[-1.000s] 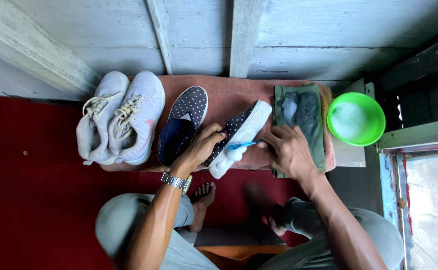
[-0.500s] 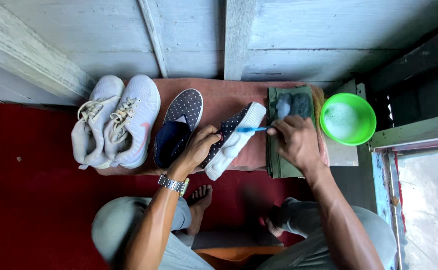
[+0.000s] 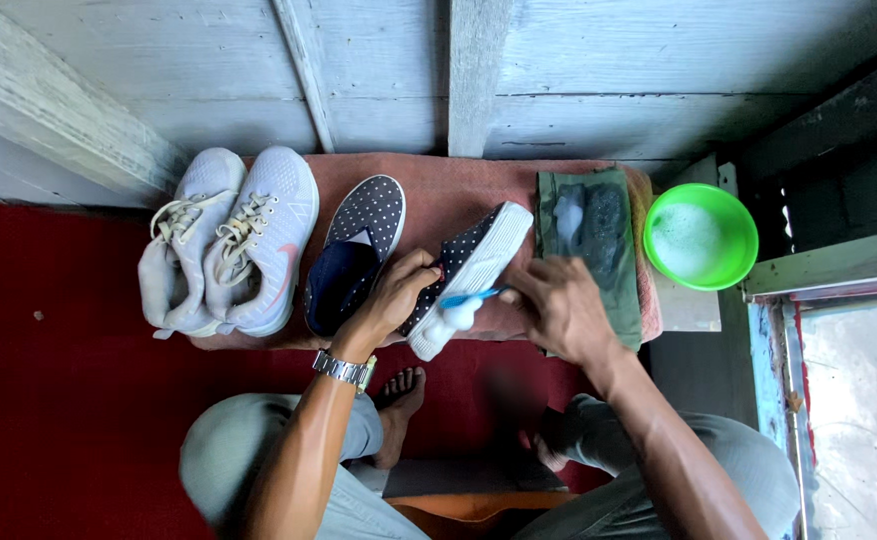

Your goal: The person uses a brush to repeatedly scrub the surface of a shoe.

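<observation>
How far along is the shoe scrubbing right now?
In hand: the left hand steadies a dotted slip-on tipped on its side, while the right hand works a blue brush on its foamy white sole. The matching slip-on lies flat with no foam showing. The pale sneakers sit untouched and look dry. The green bowl holds sudsy water.

Pair of pale grey lace-up sneakers [image 3: 229, 245] at left end of pink towel [image 3: 449, 190]. Dotted navy slip-on shoe [image 3: 356, 255] just right of them. Second dotted slip-on [image 3: 469, 270] tilted beside it. Folded green cloth [image 3: 591, 240] further right; round green plastic bowl [image 3: 701, 236] rightmost, off towel.
</observation>
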